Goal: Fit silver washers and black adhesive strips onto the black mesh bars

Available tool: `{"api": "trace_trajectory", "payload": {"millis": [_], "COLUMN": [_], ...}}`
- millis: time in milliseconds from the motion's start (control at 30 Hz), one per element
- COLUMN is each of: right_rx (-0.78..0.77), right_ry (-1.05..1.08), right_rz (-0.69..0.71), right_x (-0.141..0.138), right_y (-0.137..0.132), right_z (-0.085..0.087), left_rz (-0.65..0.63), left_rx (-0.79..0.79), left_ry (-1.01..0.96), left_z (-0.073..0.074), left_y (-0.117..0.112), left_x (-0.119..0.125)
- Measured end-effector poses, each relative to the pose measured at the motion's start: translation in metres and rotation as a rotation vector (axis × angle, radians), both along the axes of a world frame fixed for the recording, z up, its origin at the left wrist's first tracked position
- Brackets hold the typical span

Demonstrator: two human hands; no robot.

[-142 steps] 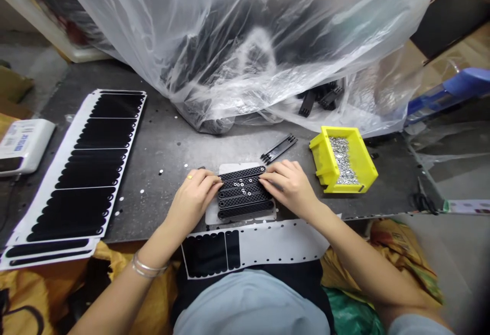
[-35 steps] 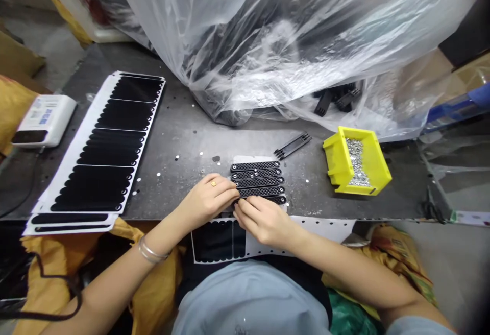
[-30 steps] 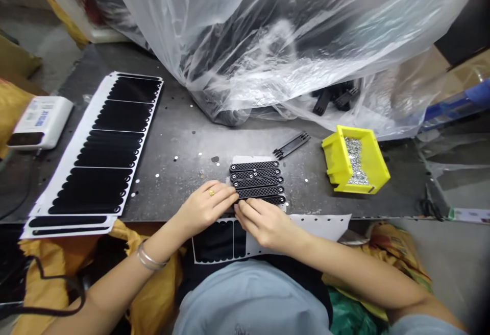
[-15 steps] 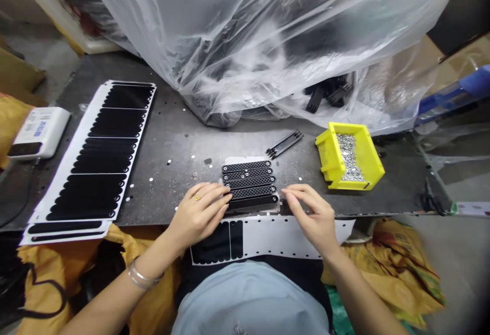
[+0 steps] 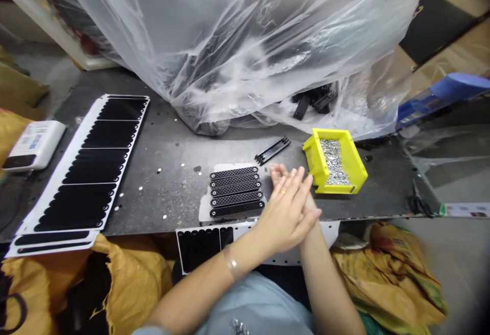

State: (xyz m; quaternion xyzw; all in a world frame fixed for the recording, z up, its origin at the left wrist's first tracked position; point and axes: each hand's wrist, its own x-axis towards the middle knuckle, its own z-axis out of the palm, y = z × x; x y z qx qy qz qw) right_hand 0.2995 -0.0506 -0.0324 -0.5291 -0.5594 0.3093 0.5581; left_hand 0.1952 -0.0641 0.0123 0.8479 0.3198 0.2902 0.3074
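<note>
Left hand (image 5: pixel 288 211) observed unclenched, fingers extended, lying across the partly hidden, likewise unclenched right hand (image 5: pixel 276 174), just right of five black textured strips (image 5: pixel 235 190) resting side by side on a pale plate (image 5: pixel 205 206) on the surface (image 5: pixel 163 156).

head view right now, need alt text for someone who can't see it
A person's left hand lies across the right hand, right of five black textured strips on a pale backing atop a dark workbench. A yellow bin of silvery metal bits stands further right; white-backed sheets of round-ended black pieces lie far left.
</note>
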Motion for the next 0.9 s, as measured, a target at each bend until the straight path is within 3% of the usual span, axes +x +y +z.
{"api": "trace_trajectory", "payload": {"millis": [100,167,233,300,333,400,433,533,667,733,800,867,900], "right_rx": [0.085,0.135,0.087,0.075,0.094,0.060,0.065,0.174,0.159,0.129,0.111,0.101,0.100], "right_ry": [0.097,-0.044,-0.329,-0.549,-0.564,-0.543,-0.552,-0.632,-0.565,-0.503,-0.476,-0.458,-0.448], "right_rz": [-0.210,-0.435,-0.455,-0.312,-0.190,0.271,0.390,0.398,0.309,0.273,0.285,0.312,0.319], "right_x": [0.059,0.093,0.104,0.084,0.064,0.015,-0.010,-0.061,-0.065,-0.056,-0.050,-0.048,-0.048], "right_y": [0.011,0.012,0.000,-0.024,-0.039,-0.067,-0.079,-0.098,-0.097,-0.093,-0.089,-0.088,-0.088], "right_z": [0.032,0.051,0.061,0.059,0.053,0.032,0.019,-0.015,-0.027,-0.024,-0.022,-0.022,-0.023], "left_rz": [0.013,0.128,0.295,0.464,0.512,0.542,0.539,0.538,0.529,0.704,0.997,1.205,1.238], "left_rx": [-0.026,-0.052,-0.026,0.048,0.074,0.094,0.094,0.079,0.049,0.080,0.029,-0.188,-0.324], "left_ry": [-0.142,-0.149,-0.088,-0.001,0.047,0.134,0.167,0.233,0.201,0.132,0.001,-0.195,-0.286], "left_z": [0.010,0.006,-0.003,-0.016,-0.022,-0.034,-0.039,-0.048,-0.049,-0.050,-0.056,-0.064,-0.068], "left_y": [-0.021,-0.036,-0.049,-0.059,-0.063,-0.070,-0.072,-0.074,-0.072,-0.075,-0.084,-0.095,-0.100], "left_x": [-0.059,-0.106,-0.147,-0.173,-0.180,-0.182,-0.180,-0.170,-0.179,-0.193,-0.205,-0.209,-0.207]}}
